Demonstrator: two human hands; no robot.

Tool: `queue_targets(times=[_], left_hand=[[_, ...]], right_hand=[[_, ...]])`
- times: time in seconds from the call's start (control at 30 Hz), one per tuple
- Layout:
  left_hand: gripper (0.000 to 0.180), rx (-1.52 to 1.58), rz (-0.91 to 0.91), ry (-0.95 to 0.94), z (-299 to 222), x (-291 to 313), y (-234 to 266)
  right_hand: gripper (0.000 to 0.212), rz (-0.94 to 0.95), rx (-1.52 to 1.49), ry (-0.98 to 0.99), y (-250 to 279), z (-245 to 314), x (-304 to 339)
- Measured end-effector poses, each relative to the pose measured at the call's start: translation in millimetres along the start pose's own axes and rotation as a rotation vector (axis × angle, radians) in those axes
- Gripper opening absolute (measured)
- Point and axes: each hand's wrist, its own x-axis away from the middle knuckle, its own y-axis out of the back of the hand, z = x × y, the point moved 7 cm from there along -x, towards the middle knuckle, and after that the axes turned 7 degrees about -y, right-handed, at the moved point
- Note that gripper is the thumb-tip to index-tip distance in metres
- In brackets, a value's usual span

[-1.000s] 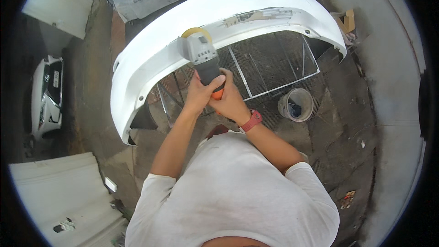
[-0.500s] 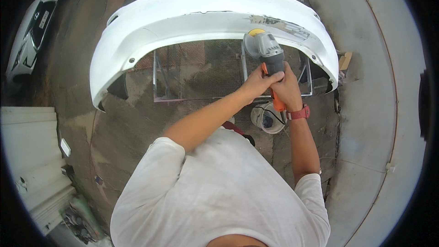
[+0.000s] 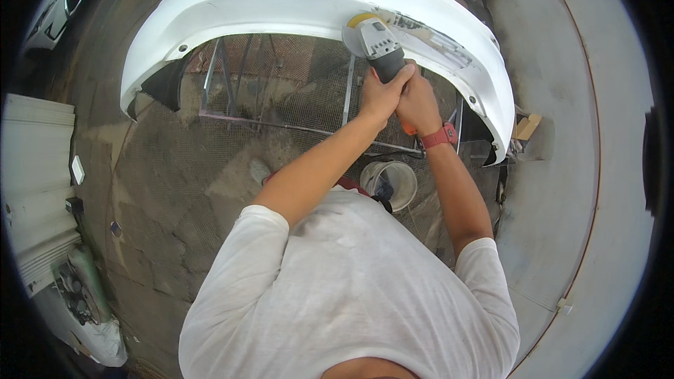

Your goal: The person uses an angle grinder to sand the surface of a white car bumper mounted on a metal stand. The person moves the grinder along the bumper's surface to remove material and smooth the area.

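Observation:
Both my hands are closed around an angle grinder (image 3: 382, 48) with a grey head, dark collar and orange body. My left hand (image 3: 380, 97) grips it just behind the collar. Beside and slightly behind it, my right hand (image 3: 419, 102) wraps the body, a red watch on that wrist. The grinder's yellow disc (image 3: 361, 20) is at the face of a white car bumper (image 3: 302, 7), near its lower edge; whether it touches cannot be made out. Just right of the disc, the bumper has a scraped, dark-and-grey patch (image 3: 428, 34). My hands hide much of the grinder's body.
A metal frame (image 3: 349, 88) stands under the bumper. Near my feet is a white bucket (image 3: 409, 186) with something dark inside. A cardboard piece (image 3: 528, 126) lies by the pale wall (image 3: 554, 189) on the right. A white car (image 3: 53, 21) stands at far left.
The grinder has moved left and up onto the bumper's face, left of the scraped patch. My hands went with it, both keeping hold. The whole view has shifted and turned.

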Motion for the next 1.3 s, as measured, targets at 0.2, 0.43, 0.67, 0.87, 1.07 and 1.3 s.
queue_targets(times=[0.2,0.43,0.67,0.87,1.07,1.3], left_hand=[[0.057,0.024,-0.045,0.043,5.0,-1.8,16.1],[0.061,0.038,-0.016,-0.02,-18.0,-9.7,17.3],[0.061,0.031,0.011,0.005,-23.0,-14.5,28.5],[0.061,0.029,0.03,0.013,-31.5,-20.9,34.3],[0.062,0.065,0.001,0.004,-45.7,-17.1,37.8],[0.062,0.056,-0.001,0.05,-48.0,-13.0,51.2]], right_hand=[[0.039,0.068,0.017,0.038,-14.0,7.5,-2.7],[0.041,0.043,0.06,0.049,-13.8,24.6,-14.5],[0.041,0.079,0.093,-0.023,-18.1,42.1,-16.8],[0.043,0.007,0.09,0.007,-23.1,48.2,-22.7],[0.041,0.044,0.122,-0.022,-27.2,57.7,-25.5],[0.042,0.084,0.126,0.024,-39.3,67.3,-23.1]])
